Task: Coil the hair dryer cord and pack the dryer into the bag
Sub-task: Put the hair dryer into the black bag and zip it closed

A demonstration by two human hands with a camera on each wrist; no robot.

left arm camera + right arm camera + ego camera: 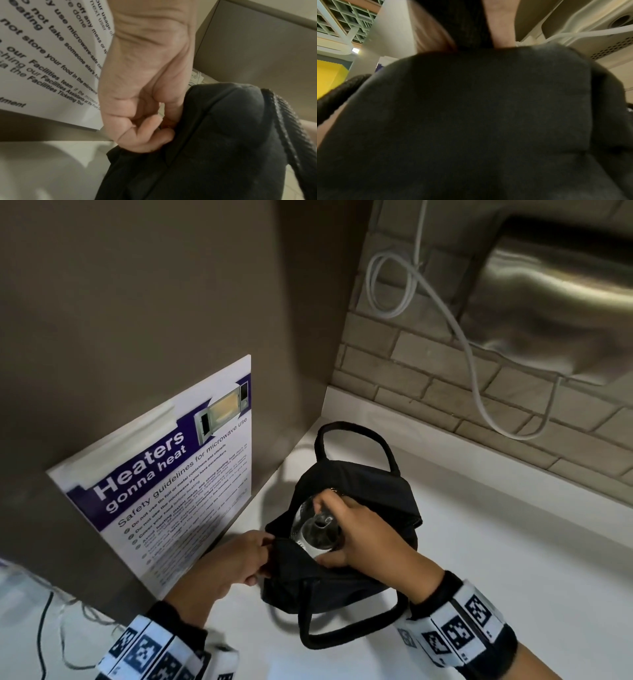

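On the white countertop [496,542], close to the corner where a grey-brown side panel meets a tan brick-tile wall, I see a small black fabric tote bag [370,491] standing with its mouth open. One of its loop handles rises at the far side and the other droops over the near edge onto the counter.

My left hand [222,566] has its fingers curled and pinching the left lip of the bag; the left wrist view shows those fingers [154,135] bunched against the black cloth [214,148]. My right hand [363,539] is at the bag's mouth, its fingers and thumb wrapped around a rounded silvery-grey hair dryer [311,529], which sits partly inside the opening, its barrel still showing above the rim. I cannot make out the dryer's cord in any view. The right wrist view is filled almost wholly by dark bag fabric [479,115], so it tells me nothing of the fingers.

Leaning against the side panel, just left of the bag, is a white and purple laminated microwave safety notice [164,484]. On the brick wall above hangs a brushed steel wall-mounted unit [548,302], with a looped white cable [394,285] trailing beneath it.
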